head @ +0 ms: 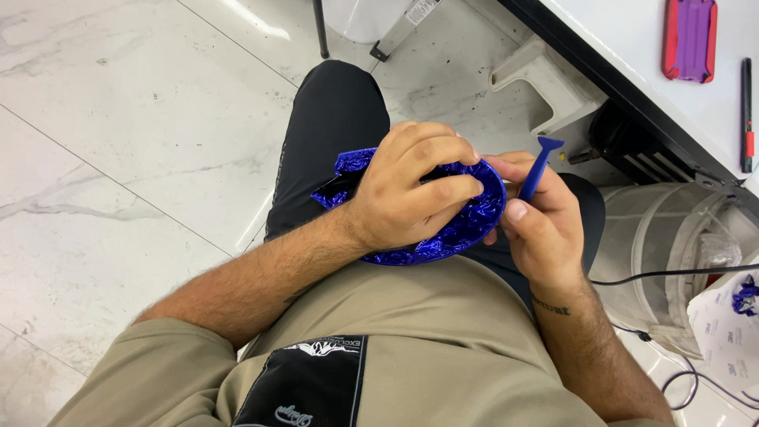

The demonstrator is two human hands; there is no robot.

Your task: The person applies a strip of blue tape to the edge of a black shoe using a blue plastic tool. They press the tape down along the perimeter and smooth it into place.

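Observation:
A round object wrapped in shiny, crinkled blue film (466,225) rests over my lap. My left hand (407,186) lies on top of it, fingers curled over its upper face and gripping it. My right hand (541,225) sits at the object's right edge and pinches a small blue plastic scraper tool (540,168), whose flat tip points up and away. The part of the object under my left palm is hidden.
My legs in black trousers (332,126) stretch over a white marble floor (118,158). A white table edge (632,71) at upper right carries a red and purple case (690,38) and a black pen (746,111). A translucent bin (672,253) and a black cable (672,277) stand at right.

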